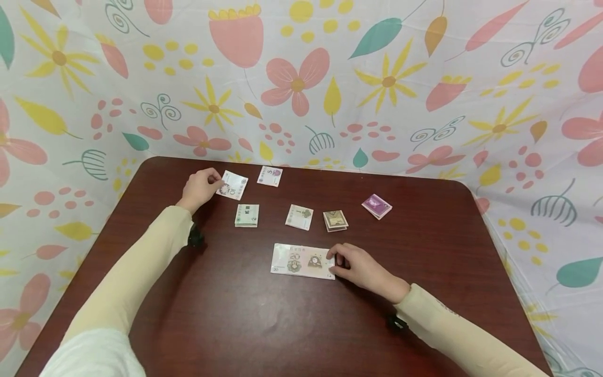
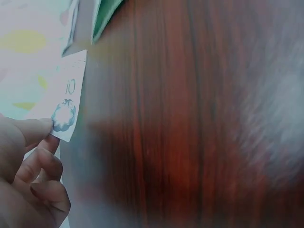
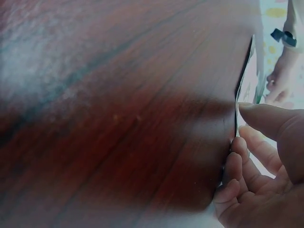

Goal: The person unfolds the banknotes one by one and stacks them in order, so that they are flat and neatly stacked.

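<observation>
At the far left of the table, my left hand (image 1: 200,189) pinches the lower left edge of a folded banknote (image 1: 237,184) marked 10. In the left wrist view its thumb and forefinger grip that 10 note (image 2: 71,90), and the other fingers are curled beneath. My right hand (image 1: 359,266) holds the right end of a longer banknote (image 1: 306,263) marked 20, which lies in the middle of the table. The right wrist view shows this note (image 3: 246,90) edge-on, with the thumb on its near side.
On the dark wooden table (image 1: 226,324) lie more folded notes: a 5 note (image 1: 270,176), a green 2 note (image 1: 247,215), a 1 note (image 1: 299,217), a brownish note (image 1: 335,220) and a purple note (image 1: 377,206). A flower-patterned cloth (image 1: 301,125) hangs behind the far edge.
</observation>
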{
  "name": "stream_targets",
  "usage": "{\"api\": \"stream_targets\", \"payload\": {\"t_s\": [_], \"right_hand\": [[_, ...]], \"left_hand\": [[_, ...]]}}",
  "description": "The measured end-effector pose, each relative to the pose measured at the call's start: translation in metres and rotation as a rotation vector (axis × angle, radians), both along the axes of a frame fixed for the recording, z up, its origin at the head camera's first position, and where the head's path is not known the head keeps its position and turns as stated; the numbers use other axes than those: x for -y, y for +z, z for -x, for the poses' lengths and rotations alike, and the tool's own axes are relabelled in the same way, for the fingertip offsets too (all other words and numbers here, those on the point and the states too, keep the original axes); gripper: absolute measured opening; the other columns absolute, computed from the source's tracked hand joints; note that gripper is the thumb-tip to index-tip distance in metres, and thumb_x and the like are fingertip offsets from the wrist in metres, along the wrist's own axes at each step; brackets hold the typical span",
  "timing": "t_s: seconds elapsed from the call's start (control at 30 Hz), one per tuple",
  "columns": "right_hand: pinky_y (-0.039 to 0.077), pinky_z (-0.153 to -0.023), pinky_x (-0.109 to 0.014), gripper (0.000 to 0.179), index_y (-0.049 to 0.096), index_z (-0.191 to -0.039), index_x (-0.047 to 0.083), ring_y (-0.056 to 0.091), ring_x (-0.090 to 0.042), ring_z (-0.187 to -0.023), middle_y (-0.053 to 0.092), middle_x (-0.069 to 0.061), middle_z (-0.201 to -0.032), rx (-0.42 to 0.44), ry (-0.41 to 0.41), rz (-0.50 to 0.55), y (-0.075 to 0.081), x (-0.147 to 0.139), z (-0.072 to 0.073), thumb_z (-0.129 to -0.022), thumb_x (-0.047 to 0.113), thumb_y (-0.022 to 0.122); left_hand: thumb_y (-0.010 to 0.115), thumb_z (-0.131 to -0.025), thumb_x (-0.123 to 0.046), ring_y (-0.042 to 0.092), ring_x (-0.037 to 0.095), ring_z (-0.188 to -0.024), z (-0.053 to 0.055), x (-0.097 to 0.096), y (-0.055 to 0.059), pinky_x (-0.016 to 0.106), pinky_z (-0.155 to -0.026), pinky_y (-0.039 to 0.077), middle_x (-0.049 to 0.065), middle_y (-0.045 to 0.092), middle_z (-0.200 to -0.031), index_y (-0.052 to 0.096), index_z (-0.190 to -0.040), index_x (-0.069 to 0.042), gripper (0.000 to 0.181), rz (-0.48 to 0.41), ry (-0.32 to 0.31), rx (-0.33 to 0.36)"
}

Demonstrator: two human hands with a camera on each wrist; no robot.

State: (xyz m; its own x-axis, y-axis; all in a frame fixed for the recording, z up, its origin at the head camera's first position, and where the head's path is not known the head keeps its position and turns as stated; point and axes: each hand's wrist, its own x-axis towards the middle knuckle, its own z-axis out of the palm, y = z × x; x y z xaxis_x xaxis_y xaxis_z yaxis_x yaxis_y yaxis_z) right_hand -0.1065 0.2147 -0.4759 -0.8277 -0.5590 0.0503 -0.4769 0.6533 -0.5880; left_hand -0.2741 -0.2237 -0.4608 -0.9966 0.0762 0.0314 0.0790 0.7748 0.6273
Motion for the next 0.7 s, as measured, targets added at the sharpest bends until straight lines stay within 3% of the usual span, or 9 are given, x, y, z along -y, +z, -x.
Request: {"api": "stream_targets", "payload": {"t_s": [0.27, 0.4, 0.57, 0.7], "right_hand": [[0.044, -0.066, -0.025, 0.025, 0.066, -0.107, 0.009, 0.051, -0.012, -0.072, 0.056, 0.001, -0.082, -0.001, -0.012, -0.002, 0.001, 0.0, -0.001, -0.088, 0.006, 0.082], [0.043, -0.066, -0.025, 0.025, 0.067, -0.107, 0.01, 0.05, -0.011, -0.072, 0.055, 0.002, -0.082, -0.005, -0.022, 0.001, 0.0, 0.0, -0.002, -0.088, 0.006, 0.082], [0.043, -0.065, -0.025, 0.024, 0.067, -0.106, 0.011, 0.05, -0.012, -0.072, 0.055, 0.003, -0.082, -0.014, -0.031, 0.009, -0.002, 0.0, -0.002, -0.088, 0.006, 0.082], [0.043, -0.064, -0.025, 0.023, 0.068, -0.106, 0.011, 0.05, -0.012, -0.071, 0.055, 0.003, -0.082, -0.013, -0.029, 0.011, -0.002, 0.001, -0.002, -0.089, 0.006, 0.081]], "left_hand": [[0.066, -0.104, -0.023, 0.058, 0.031, -0.091, -0.01, -0.008, 0.002, 0.039, -0.079, 0.044, 0.018, 0.07, -0.106, 0.068, -0.107, -0.003, 0.02, -0.203, 0.038, -0.016], [0.068, -0.103, -0.025, 0.057, 0.024, -0.084, -0.017, -0.017, 0.008, 0.033, -0.074, 0.045, 0.013, 0.069, -0.1, 0.069, -0.108, -0.004, 0.022, -0.317, 0.058, 0.004], [0.069, -0.102, -0.023, 0.055, 0.015, -0.074, -0.028, -0.031, 0.012, 0.024, -0.066, 0.048, 0.008, 0.067, -0.096, 0.069, -0.109, -0.001, 0.023, -0.461, 0.023, 0.027], [0.07, -0.101, -0.02, 0.053, 0.011, -0.069, -0.041, -0.045, 0.015, 0.023, -0.063, 0.047, 0.01, 0.067, -0.093, 0.07, -0.107, 0.001, 0.021, -0.525, -0.021, 0.028]]}}
